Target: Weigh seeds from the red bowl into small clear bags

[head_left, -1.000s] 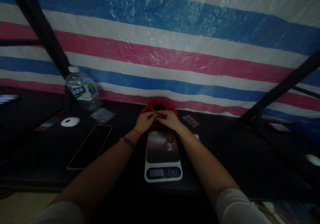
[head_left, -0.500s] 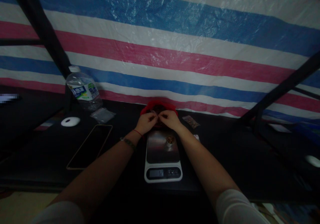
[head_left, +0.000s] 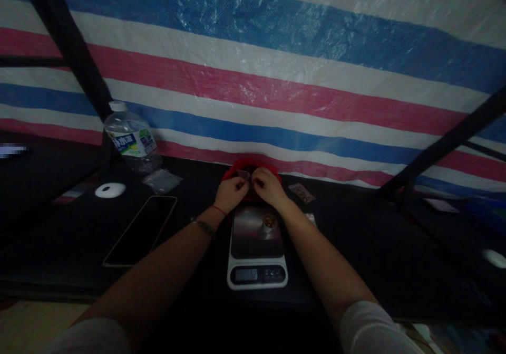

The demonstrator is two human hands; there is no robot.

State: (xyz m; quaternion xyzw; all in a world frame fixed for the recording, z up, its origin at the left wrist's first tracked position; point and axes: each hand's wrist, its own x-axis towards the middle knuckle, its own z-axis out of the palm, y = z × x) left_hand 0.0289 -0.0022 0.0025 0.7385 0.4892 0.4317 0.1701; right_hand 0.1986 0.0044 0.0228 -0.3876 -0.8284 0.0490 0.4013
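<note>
My left hand [head_left: 230, 193] pinches a small clear plastic bag [head_left: 244, 174] between thumb and fingers. Close beside it, my right hand [head_left: 269, 186] has its fingers curled together near the bag's edge; what lies between those fingertips is hidden. Both hands are over a red bowl-like container [head_left: 249, 162] with dark contents I cannot make out. In front of it, between my forearms, lies a white kitchen scale [head_left: 258, 284] with a metal plate. On that plate stands a small cup [head_left: 269, 223] of brownish pieces.
Left of my arm are a phone [head_left: 142, 230], a white mouse-like object [head_left: 110, 190], clear bags [head_left: 162, 181] and a large plastic bottle [head_left: 133, 143]. A filled small bag [head_left: 302, 192] lies to the right. Striped sheeting [head_left: 276, 90] hangs behind, with slanted dark posts [head_left: 71, 42] at the sides.
My fingertips have drawn slightly apart, and the right hand's knuckles have risen a little. More of the small bag shows above my left fingers. The cup stays on the scale.
</note>
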